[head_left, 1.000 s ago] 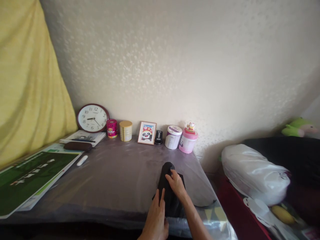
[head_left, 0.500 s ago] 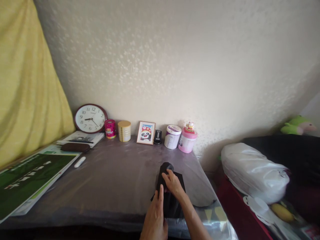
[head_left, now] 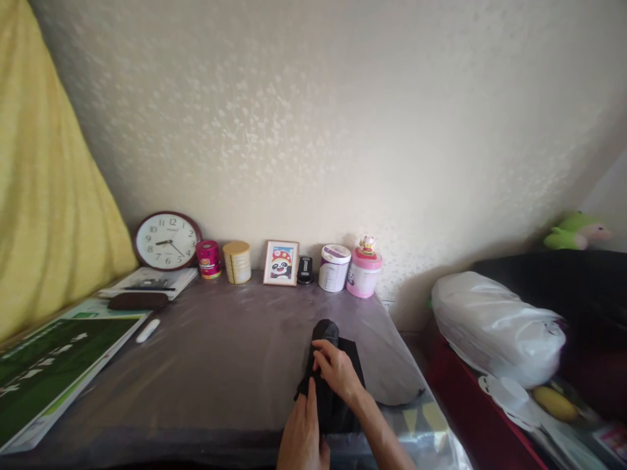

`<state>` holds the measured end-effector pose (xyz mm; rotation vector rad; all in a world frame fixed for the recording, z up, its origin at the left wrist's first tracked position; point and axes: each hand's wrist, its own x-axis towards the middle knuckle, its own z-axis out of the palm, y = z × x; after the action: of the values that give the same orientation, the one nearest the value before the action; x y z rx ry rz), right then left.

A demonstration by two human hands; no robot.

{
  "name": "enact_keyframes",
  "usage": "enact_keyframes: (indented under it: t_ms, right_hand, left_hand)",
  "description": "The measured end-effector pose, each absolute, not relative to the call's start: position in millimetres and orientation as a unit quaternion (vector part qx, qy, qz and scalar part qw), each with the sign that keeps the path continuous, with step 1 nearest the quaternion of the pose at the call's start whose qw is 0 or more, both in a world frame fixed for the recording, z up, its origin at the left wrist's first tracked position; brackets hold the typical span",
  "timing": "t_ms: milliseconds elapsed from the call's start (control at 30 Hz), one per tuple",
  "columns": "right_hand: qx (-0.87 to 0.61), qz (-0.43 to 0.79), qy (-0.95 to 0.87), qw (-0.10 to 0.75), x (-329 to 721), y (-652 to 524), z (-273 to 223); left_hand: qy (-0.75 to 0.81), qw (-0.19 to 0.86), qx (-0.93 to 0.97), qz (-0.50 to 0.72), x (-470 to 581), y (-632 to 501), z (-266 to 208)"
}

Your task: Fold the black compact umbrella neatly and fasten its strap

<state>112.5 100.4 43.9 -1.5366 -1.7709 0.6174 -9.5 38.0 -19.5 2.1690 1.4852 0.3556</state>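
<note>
Black cloth (head_left: 327,339); grey table cover (head_left: 220,352); yellow curtain (head_left: 44,215); pink jar (head_left: 364,277); green plush (head_left: 575,232).

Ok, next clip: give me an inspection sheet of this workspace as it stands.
Surface: table under a grey cover and clear plastic sheet.
Job's things: black cloth, lying flat near the front edge.
Clutter: wall clock, framed panda picture, pink jar, green poster.
Grippers: left hand and right hand both rest on the cloth.
Cables: nothing seen.
Surroundings: yellow curtain, white plastic bag.
</note>
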Motion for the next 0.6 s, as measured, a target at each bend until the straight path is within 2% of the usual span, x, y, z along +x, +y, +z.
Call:
enact_keyframes:
  t_ms: [100, 167, 367, 600]
  right_hand:
    - [-0.557, 0.095, -0.729, 0.387, 116, 94, 36]
    - [-0.530, 0.055, -0.753, 0.386, 120, 98, 27]
    - [-0.561, 0.064, -0.739, 0.367, 133, 138, 4]
    - [-0.637, 0.020, -0.681, 0.361, 143, 170, 5]
  left_hand:
    - [0.545, 0.246, 0.793, 0.113, -10, 40, -27]
    - [0.536, 0.246, 0.800, 0.113, -11, 41, -30]
    - [0.540, 0.240, 0.799, 0.111, -13, 46, -33]
    - [0.553, 0.234, 0.791, 0.115, -12, 45, -29]
